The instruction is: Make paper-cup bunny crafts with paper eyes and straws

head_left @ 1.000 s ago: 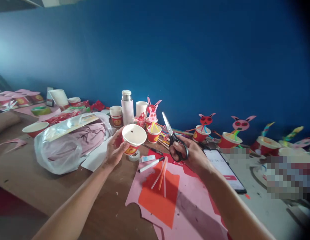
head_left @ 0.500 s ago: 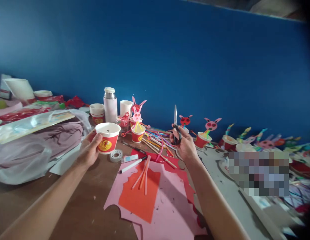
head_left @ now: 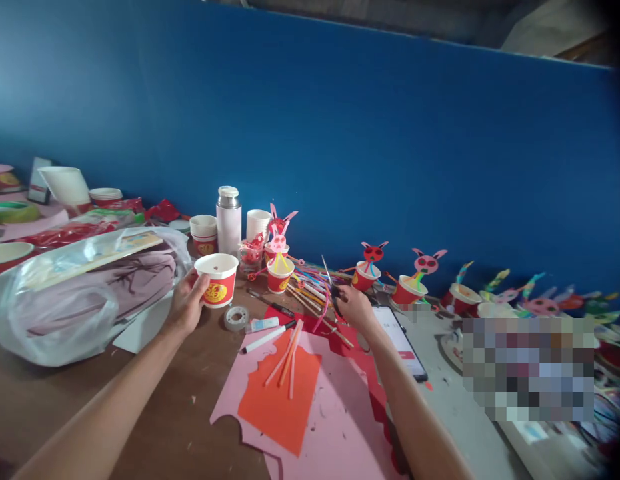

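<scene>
My left hand (head_left: pixel 189 303) grips a red-and-white paper cup (head_left: pixel 221 293) by its side, thumb on the outside, the cup upright with a small dark spot inside. My right hand (head_left: pixel 354 305) is closed round the dark handles of a pair of scissors (head_left: pixel 327 269), whose blade points up and away from me. It is low over the right end of a bundle of coloured pipe cleaners (head_left: pixel 310 283). Between my arms, several pink and orange strips (head_left: pixel 289 360) lie on an orange sheet (head_left: pixel 280 407), which rests on cut pink paper (head_left: pixel 340 407).
Near the cup are a tape roll (head_left: pixel 237 318), a glue tube (head_left: pixel 264 325) and a marker (head_left: pixel 265 339). A thermos (head_left: pixel 229 223) stands behind. Rabbit-faced cups (head_left: pixel 410 290) line the back. A phone (head_left: pixel 405 347) lies beside my right forearm, a plastic bag (head_left: pixel 50 327) at left.
My right hand has lowered and moved slightly left with the scissors, whose blade now tilts left; the phone has come into view. My left hand still holds the cup. The camera view has shifted slightly.
</scene>
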A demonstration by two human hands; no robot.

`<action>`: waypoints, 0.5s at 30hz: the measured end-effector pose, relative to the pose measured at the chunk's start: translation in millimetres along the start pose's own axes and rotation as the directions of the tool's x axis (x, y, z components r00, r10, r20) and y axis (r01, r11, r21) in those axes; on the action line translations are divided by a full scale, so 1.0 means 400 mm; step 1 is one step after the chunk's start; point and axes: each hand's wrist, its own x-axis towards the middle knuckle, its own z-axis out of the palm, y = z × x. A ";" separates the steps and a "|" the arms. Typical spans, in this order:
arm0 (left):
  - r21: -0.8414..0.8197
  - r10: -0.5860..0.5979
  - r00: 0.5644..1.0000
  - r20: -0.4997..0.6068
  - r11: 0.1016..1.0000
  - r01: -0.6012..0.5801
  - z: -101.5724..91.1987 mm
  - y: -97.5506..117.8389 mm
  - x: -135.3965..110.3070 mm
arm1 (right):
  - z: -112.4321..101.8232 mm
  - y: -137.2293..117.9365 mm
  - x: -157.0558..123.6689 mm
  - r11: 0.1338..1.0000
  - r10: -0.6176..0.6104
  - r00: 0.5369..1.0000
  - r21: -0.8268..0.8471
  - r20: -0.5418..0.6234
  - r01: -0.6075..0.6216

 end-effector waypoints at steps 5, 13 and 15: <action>0.075 0.013 1.000 -0.012 0.997 -0.012 -0.012 -0.034 0.009 | -0.021 -0.005 -0.005 0.994 -0.031 0.999 -0.102 0.024 0.033; 0.202 0.092 0.989 -0.112 0.977 -0.068 -0.015 -0.039 0.016 | -0.076 -0.067 -0.072 0.965 -0.254 0.920 0.007 0.299 0.264; 0.224 0.096 0.988 -0.120 0.972 -0.068 -0.011 -0.031 0.012 | -0.090 -0.074 -0.092 0.947 -0.293 0.854 0.004 0.431 0.322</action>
